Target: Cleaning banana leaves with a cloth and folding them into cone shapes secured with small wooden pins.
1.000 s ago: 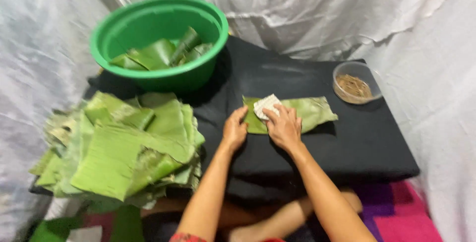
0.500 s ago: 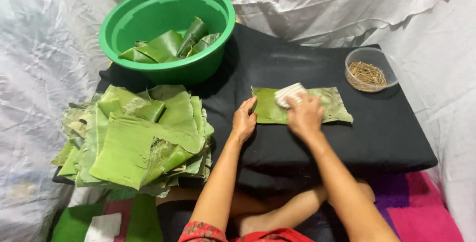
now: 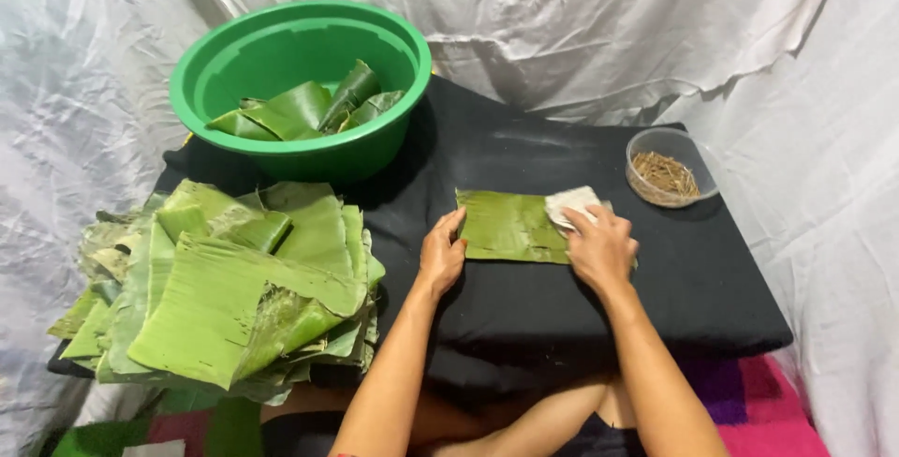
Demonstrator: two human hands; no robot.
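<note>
A flat piece of green banana leaf [image 3: 510,225] lies on the black cloth-covered table [image 3: 524,316]. My left hand [image 3: 442,256] rests on the leaf's left edge, fingers together, pinning it down. My right hand [image 3: 600,246] presses a white cloth [image 3: 569,203] onto the right part of the leaf, fingers curled over the cloth. The right end of the leaf is hidden under that hand.
A thick stack of banana leaves [image 3: 225,288] lies at the table's left. Behind it stands a green plastic basin [image 3: 300,82] holding several folded leaves. A small clear bowl of brown sticks [image 3: 667,169] sits at the right rear. White sheeting surrounds the table.
My right hand has slid the white cloth to the right along the leaf. My left hand stays at the leaf's left edge. The camera view has shifted slightly.
</note>
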